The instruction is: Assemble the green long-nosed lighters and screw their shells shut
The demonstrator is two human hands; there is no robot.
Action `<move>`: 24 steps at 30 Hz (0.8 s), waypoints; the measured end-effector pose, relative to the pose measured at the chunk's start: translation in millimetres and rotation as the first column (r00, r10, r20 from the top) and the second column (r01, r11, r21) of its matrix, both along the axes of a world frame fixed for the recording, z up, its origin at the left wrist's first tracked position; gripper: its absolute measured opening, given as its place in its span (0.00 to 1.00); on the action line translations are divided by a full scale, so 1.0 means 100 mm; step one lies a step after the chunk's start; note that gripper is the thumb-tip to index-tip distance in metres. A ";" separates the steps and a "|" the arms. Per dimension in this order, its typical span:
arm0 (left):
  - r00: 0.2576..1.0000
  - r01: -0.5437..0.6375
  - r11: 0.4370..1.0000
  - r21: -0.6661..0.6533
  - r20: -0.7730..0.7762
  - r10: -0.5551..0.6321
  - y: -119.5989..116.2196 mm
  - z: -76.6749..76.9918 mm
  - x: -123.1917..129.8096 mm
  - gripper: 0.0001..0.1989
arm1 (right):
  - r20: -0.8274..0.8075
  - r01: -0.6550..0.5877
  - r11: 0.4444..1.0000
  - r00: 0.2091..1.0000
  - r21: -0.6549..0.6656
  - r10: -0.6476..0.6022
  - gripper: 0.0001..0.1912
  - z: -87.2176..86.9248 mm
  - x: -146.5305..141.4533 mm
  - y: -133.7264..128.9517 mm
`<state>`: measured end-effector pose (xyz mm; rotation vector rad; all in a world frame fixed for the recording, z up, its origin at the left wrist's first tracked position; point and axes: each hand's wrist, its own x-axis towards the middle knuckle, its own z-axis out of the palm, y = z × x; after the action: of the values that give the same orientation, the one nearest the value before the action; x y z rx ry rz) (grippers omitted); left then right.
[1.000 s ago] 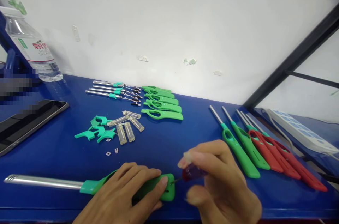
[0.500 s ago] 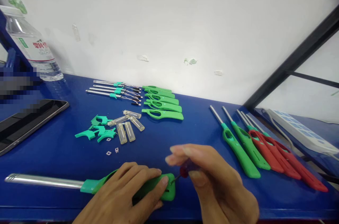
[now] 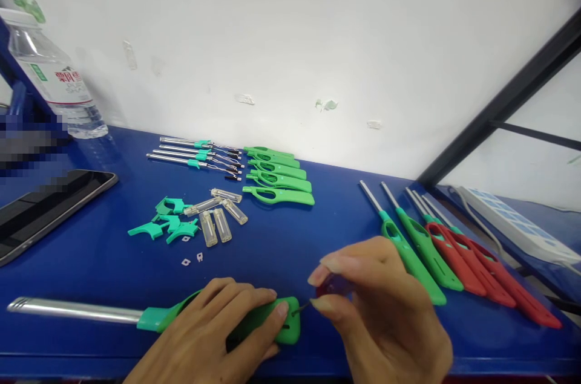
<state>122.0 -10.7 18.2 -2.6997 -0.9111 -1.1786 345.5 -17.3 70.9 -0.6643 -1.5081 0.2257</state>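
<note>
A green long-nosed gas lighter (image 3: pixel 293 322) lies on the blue table, its metal tube pointing left. Over its handle rests my left hand (image 3: pixel 218 329), fingers wrapped round it and pinning it down. My right hand (image 3: pixel 385 305) pinches the dark purple and red handle of a small screwdriver (image 3: pixel 333 286) between thumb and fingers. The screwdriver's thin shaft reaches the end of the lighter's handle, beside my left thumb. Most of the lighter's trigger area is hidden under my left hand.
Behind lie teal triggers (image 3: pixel 170 221), clear fuel tanks (image 3: pixel 221 225), metal tubes with wires (image 3: pixel 181 155) and green handle shells (image 3: pixel 279 196). Several finished-looking green and red lighters (image 3: pixel 458 263) lie at right, near a power strip (image 3: pixel 521 224). A phone (image 3: pixel 49 208) and water bottle (image 3: pixel 54 81) are at left.
My right hand has shifted slightly right and its fingers have changed their hold on the screwdriver's handle. My left hand and the lighter have stayed in place.
</note>
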 end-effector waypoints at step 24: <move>1.000 0.001 1.000 -0.012 0.020 -0.001 0.01 -0.03 0.00 0.22 | 0.133 -0.019 0.999 0.991 0.037 0.014 0.25 -0.05 0.08 0.03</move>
<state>121.8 -10.2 15.2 -2.7031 -0.9221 -1.2061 353.8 -14.6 65.9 -0.6472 -1.6422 0.1669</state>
